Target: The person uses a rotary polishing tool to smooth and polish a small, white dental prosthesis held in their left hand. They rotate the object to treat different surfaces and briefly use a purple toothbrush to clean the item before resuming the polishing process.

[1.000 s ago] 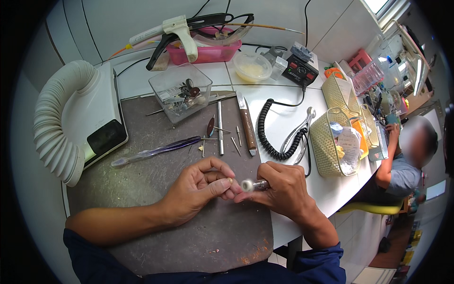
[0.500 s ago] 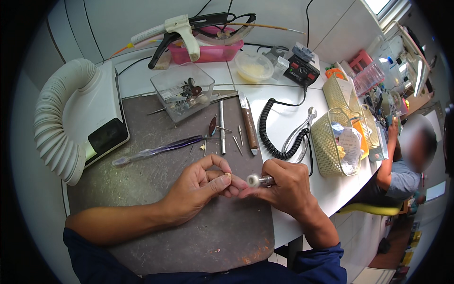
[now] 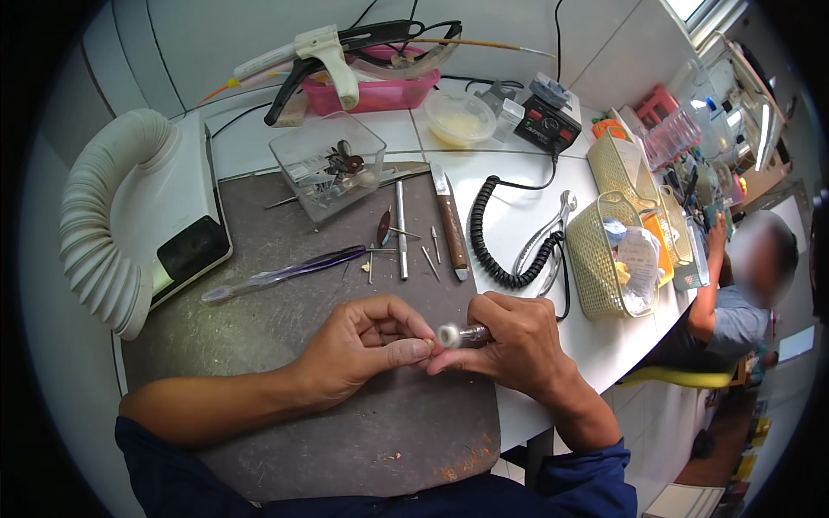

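Note:
Near the front of the dark grey board, my left hand point(image 3: 358, 350) pinches a small cream-coloured piece point(image 3: 429, 344) between thumb and fingertips. Most of that piece is covered by the fingers. Closed around a metal rotary handpiece point(image 3: 473, 333), my right hand point(image 3: 522, 341) points its tip to the left. A round white buffing wheel point(image 3: 449, 337), blurred as if turning, sits on the handpiece's tip. The wheel is at the left fingertips, close to the small piece; I cannot tell whether they touch. My right thumb reaches towards the left fingers under the wheel.
Beyond my hands lie a purple toothbrush point(image 3: 285, 274), a brown-handled knife point(image 3: 451, 226), a metal rod point(image 3: 401, 231) and several small burs. A clear plastic box point(image 3: 332, 168) holds discs. A white hose unit point(image 3: 186, 207) stands left, baskets point(image 3: 609, 259) right. Another person point(image 3: 743, 302) sits far right.
The two hands have come together. The buffing wheel has moved slightly left to the left fingertips, and the small piece has moved right and down, now more covered.

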Available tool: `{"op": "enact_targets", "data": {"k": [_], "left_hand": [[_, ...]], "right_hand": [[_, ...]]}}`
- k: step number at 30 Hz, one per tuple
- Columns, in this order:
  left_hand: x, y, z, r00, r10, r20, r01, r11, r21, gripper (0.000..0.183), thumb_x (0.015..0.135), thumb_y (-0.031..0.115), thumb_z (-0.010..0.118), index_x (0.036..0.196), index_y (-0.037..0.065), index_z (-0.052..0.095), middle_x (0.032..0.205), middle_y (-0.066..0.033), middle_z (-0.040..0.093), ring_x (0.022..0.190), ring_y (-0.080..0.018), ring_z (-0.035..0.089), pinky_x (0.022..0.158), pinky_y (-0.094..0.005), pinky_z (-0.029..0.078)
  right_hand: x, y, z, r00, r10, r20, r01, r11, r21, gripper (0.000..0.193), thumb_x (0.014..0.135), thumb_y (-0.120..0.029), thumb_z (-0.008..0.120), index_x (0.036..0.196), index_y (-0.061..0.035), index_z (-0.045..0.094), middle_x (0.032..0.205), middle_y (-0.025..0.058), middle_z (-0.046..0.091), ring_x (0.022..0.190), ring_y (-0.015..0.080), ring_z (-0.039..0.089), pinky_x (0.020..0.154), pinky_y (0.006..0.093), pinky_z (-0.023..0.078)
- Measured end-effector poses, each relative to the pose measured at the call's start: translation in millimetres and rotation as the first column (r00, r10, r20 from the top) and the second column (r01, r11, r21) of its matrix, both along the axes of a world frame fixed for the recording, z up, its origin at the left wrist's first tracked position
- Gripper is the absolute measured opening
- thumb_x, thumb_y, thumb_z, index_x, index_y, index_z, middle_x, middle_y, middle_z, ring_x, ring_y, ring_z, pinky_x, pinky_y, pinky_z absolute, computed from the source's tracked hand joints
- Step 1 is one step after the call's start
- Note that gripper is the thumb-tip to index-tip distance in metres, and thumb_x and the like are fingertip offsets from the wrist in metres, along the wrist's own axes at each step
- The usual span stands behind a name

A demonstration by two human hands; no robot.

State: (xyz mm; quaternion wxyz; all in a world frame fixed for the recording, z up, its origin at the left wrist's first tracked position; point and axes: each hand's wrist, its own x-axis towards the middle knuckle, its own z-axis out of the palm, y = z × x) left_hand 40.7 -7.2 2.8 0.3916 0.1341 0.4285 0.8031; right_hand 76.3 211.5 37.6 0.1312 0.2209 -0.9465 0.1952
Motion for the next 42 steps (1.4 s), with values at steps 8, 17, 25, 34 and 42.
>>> {"op": "enact_targets", "data": {"k": [8, 17, 25, 34, 42], "left_hand": [[-0.1, -0.4, 3.1, 1.000, 0.011, 0.024, -0.011, 1.000, 0.005, 0.013, 0.088, 0.005, 0.066, 0.098, 0.000, 0.059, 0.098, -0.0136, 0.067, 0.091, -0.0155, 0.066, 0.082, -0.0263, 0.055], [0.5, 0.5, 2.6, 0.996, 0.019, 0.084, -0.017, 1.000, -0.023, 0.011, 0.086, -0.002, 0.064, 0.095, 0.001, 0.058, 0.100, -0.0146, 0.067, 0.091, -0.0161, 0.066, 0.081, -0.0275, 0.054], [-0.4, 1.3, -0.4, 0.999, 0.020, 0.032, -0.018, 0.997, -0.073, 0.012, 0.086, 0.000, 0.066, 0.094, 0.002, 0.057, 0.098, -0.0105, 0.065, 0.092, -0.0144, 0.064, 0.082, -0.0265, 0.052], [1.1, 4.6, -0.8, 0.999, 0.024, 0.038, -0.025, 0.999, 0.024, 0.014, 0.087, 0.000, 0.065, 0.097, 0.003, 0.056, 0.100, -0.0082, 0.060, 0.096, -0.0134, 0.059, 0.083, -0.0259, 0.050], [1.5, 3.5, -1.7, 0.998, 0.009, 0.063, -0.011, 0.999, 0.035, 0.013, 0.088, -0.002, 0.063, 0.096, 0.004, 0.055, 0.100, -0.0092, 0.062, 0.091, -0.0140, 0.061, 0.079, -0.0264, 0.050]], "right_hand": [[-0.8, -0.5, 0.4, 1.000, 0.004, -0.005, -0.004, 1.000, -0.023, 0.062, 0.062, -0.062, 0.077, 0.060, -0.0089, 0.046, 0.050, 0.0033, 0.050, 0.039, 0.0171, 0.053, 0.037, 0.0312, 0.039], [-0.8, -0.5, -1.0, 1.000, 0.008, 0.001, -0.008, 1.000, 0.008, 0.062, 0.062, -0.063, 0.075, 0.060, -0.0089, 0.045, 0.049, 0.0031, 0.048, 0.038, 0.0183, 0.052, 0.037, 0.0310, 0.039], [0.2, -1.8, -4.2, 1.000, 0.005, -0.017, -0.004, 0.997, 0.075, 0.059, 0.066, -0.062, 0.073, 0.061, -0.0089, 0.047, 0.052, 0.0044, 0.052, 0.040, 0.0198, 0.054, 0.037, 0.0317, 0.040], [0.9, -0.9, -4.9, 0.999, -0.028, -0.022, 0.029, 0.999, 0.023, 0.060, 0.068, -0.063, 0.072, 0.061, -0.0085, 0.047, 0.052, 0.0055, 0.052, 0.041, 0.0212, 0.055, 0.037, 0.0325, 0.041], [2.2, -5.7, 0.2, 1.000, -0.024, 0.014, 0.023, 0.999, 0.035, 0.060, 0.068, -0.063, 0.072, 0.061, -0.0086, 0.048, 0.051, 0.0051, 0.052, 0.041, 0.0213, 0.055, 0.037, 0.0326, 0.041]]}}
